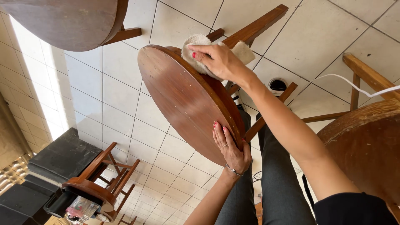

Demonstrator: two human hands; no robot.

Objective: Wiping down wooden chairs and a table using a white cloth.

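A round dark wooden stool (183,96) is tipped on its side over my grey-trousered legs, its seat top facing left and its legs (258,27) pointing up and right. My right hand (218,60) presses a cream fluffy cloth (196,41) against the upper rim of the seat. My left hand (229,148), with a ring and a bracelet, lies flat on the lower edge of the seat and steadies it. Both hands have red nails.
Another round wooden seat (62,21) is at top left, and a worn wooden stool (366,141) at right. A small stool (100,183) and a black block (62,156) lie at lower left. A white cable (354,85) and a floor drain (278,85) are on the pale tiles.
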